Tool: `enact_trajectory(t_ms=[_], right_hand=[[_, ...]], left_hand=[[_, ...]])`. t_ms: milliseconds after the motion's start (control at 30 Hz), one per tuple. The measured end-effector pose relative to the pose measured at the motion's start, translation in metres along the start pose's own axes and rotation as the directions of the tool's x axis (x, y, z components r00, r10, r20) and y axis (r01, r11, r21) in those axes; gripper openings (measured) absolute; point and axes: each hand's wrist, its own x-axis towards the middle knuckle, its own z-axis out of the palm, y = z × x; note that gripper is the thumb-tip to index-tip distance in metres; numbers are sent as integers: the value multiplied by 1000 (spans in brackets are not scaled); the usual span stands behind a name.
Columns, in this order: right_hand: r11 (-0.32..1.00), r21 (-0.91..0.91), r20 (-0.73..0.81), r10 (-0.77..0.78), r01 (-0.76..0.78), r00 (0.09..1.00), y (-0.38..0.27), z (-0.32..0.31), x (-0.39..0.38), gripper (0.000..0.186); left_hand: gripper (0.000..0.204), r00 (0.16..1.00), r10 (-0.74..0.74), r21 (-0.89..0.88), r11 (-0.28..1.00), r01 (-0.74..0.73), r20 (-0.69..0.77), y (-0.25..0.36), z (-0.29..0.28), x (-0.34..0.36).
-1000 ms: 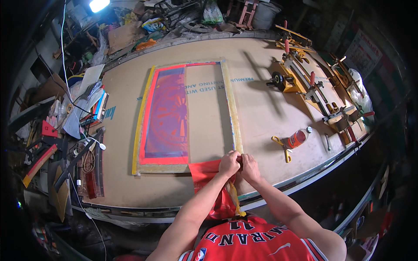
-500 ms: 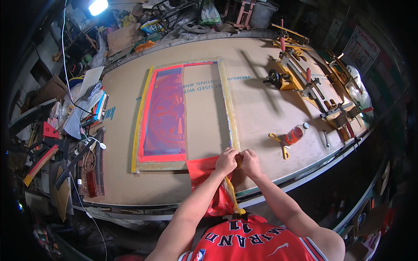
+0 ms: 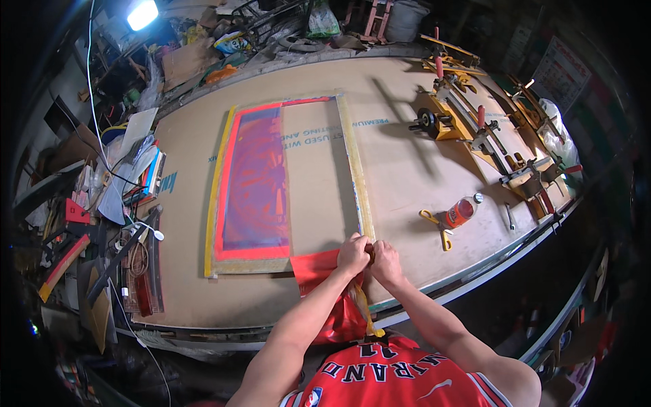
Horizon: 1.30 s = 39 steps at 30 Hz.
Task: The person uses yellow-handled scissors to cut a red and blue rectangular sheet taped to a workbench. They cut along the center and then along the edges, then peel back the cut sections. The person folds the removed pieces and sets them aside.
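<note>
A wooden screen-printing frame point(image 3: 357, 169) lies flat on the table. Purple mesh point(image 3: 254, 183) with a bright red border covers its left half; through the right half the tabletop shows. At the frame's near right corner my left hand point(image 3: 354, 255) is closed on the edge of a loose red sheet point(image 3: 312, 273), which hangs toward me under my left forearm. A yellow strip point(image 3: 363, 308) runs along that sheet down to my shirt. Close beside it my right hand point(image 3: 386, 263) is also closed, its fingertips pinched together; what they grip is hidden.
Yellow-handled scissors point(image 3: 445, 239), a bottle of red liquid point(image 3: 460, 212) and a wrench point(image 3: 510, 217) lie to the right on the table point(image 3: 407, 183). Farther right stands a yellow clamping rig point(image 3: 475, 129). Books and tools point(image 3: 146, 180) crowd the left edge.
My right hand has shifted slightly toward me and left, with its knuckles turned more upward. My left hand stays at the frame's corner. The whole view has tilted a little.
</note>
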Motion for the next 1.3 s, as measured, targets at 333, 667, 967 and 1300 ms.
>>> enact_trajectory(t_ms=[333, 667, 967, 1300], right_hand=[[877, 469, -128, 188, -108, 974, 23, -10, -16, 25], [967, 250, -268, 11, 59, 963, 19, 7, -10, 17], [996, 89, -227, -4, 25, 974, 6, 16, -14, 15], [994, 66, -234, -74, 92, 969, 10, 22, -14, 26]], left_hand=[[6, 995, 82, -243, 968, -68, 48, -4, -10, -3], [6, 999, -1, -214, 977, 11, 51, 7, -12, -2], [6, 1000, -5, -120, 993, 5, 3, -2, -3, 0], [7, 998, -27, -143, 989, 34, 47, -1, -3, 0]])
